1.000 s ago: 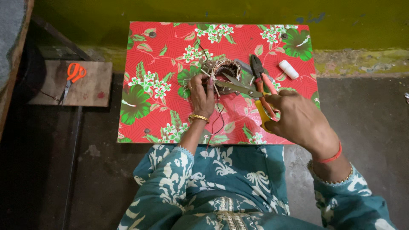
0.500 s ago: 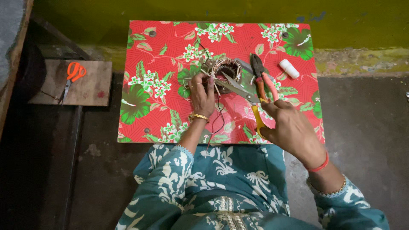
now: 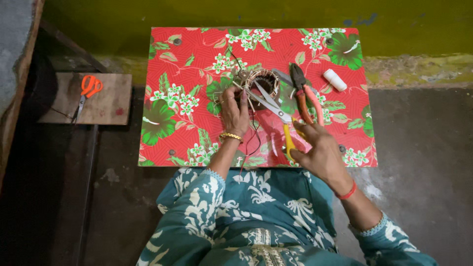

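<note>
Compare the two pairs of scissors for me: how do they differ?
The yellow-handled scissors lie on the red floral board, blades open, by the right hand. The orange-handled scissors lie on the small wooden board far left, blades closed, away from both hands. Both have plain metal blades.

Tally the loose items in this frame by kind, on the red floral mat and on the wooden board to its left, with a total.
Scissors: 2, a yellow-handled pair under the right hand, an orange-handled pair on the wooden board
Pliers: 1, orange-handled pliers
Wire-wound coil: 1, coil by the left hand
White cylinder: 1, white cylinder
Total: 5
</note>
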